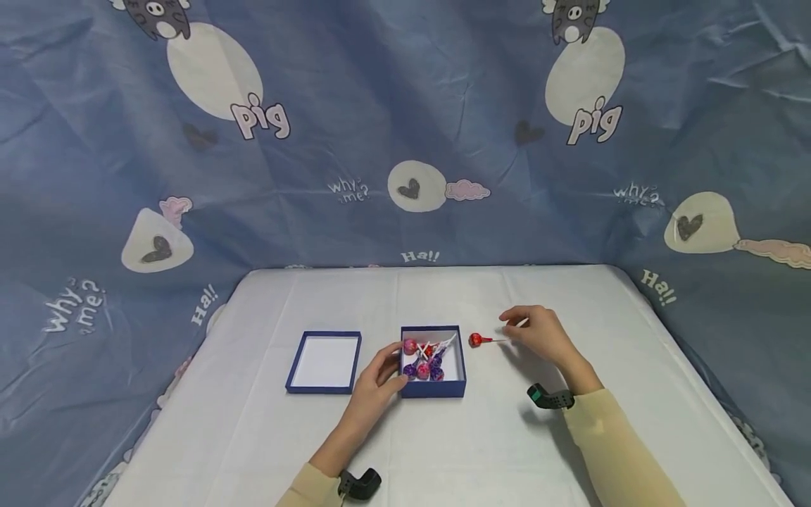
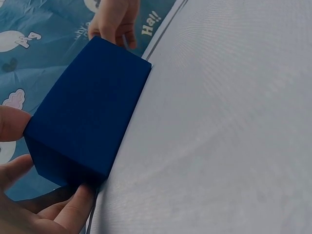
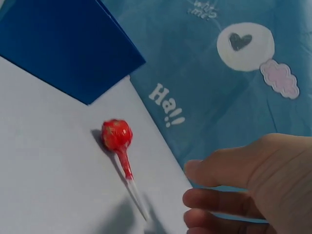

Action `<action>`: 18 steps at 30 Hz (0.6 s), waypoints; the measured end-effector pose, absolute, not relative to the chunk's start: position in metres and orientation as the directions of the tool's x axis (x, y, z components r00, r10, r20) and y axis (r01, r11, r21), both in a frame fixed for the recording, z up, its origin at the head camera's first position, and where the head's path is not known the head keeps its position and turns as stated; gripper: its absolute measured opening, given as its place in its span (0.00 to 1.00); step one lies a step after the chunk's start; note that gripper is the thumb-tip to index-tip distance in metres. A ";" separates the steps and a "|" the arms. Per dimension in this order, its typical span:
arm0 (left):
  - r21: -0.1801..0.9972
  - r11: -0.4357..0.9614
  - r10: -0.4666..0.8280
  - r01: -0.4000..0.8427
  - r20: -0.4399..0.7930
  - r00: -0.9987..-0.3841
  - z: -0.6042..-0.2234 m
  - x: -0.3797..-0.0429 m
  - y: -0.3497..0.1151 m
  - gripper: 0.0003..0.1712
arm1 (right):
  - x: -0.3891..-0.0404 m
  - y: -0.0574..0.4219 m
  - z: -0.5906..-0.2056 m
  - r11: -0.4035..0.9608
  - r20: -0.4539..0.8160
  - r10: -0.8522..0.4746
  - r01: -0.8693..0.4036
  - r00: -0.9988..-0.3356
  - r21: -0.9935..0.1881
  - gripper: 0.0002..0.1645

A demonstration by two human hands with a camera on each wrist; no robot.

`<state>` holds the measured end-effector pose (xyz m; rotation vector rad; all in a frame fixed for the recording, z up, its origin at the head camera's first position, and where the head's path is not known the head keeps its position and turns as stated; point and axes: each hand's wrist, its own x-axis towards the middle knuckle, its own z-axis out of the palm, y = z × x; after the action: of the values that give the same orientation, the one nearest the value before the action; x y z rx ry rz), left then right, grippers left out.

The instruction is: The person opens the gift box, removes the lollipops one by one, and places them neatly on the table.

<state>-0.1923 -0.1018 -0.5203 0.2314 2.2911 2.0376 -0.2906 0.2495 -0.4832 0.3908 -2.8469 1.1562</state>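
My left hand [image 1: 375, 384] holds a blue box [image 1: 434, 389] at its left side, thumb at the near corner and fingers along the left wall. Several wrapped lollipops [image 1: 423, 370], purple, pink and red, lie inside, white sticks crossing. In the left wrist view the fingers [image 2: 73, 209] touch the box's end near the table. A red lollipop [image 3: 117, 135] lies on the table right of the box, its white stick pointing toward my right hand [image 1: 538, 334]. That hand hovers beside the stick's end, fingers loosely bent and apart from it, holding nothing.
A blue-rimmed lid [image 1: 324, 389] with a white inside lies left of the box. White cloth covers the table [image 1: 405, 451]. Behind it hangs a blue printed curtain [image 1: 355, 127]. Each wrist wears a black band [image 1: 550, 397].
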 end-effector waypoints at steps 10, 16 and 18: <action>0.993 0.109 0.155 0.048 0.031 -0.988 -0.520 -0.191 -0.102 0.35 | -0.282 0.227 -0.469 0.633 0.172 -0.194 -0.257 -0.966 -0.731 0.12; 0.993 0.107 0.161 0.057 0.040 -0.986 -0.520 -0.190 -0.103 0.35 | -0.276 0.217 -0.460 0.605 0.164 -0.196 -0.251 -0.967 -0.756 0.12; 0.992 0.113 0.157 0.058 0.040 -0.987 -0.519 -0.191 -0.102 0.35 | -0.275 0.214 -0.456 0.599 0.164 -0.199 -0.252 -0.966 -0.760 0.12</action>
<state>-0.1909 -0.1023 -0.5193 0.2217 2.2861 2.0321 -0.2746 0.2137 -0.4560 0.3895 -2.7537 1.3234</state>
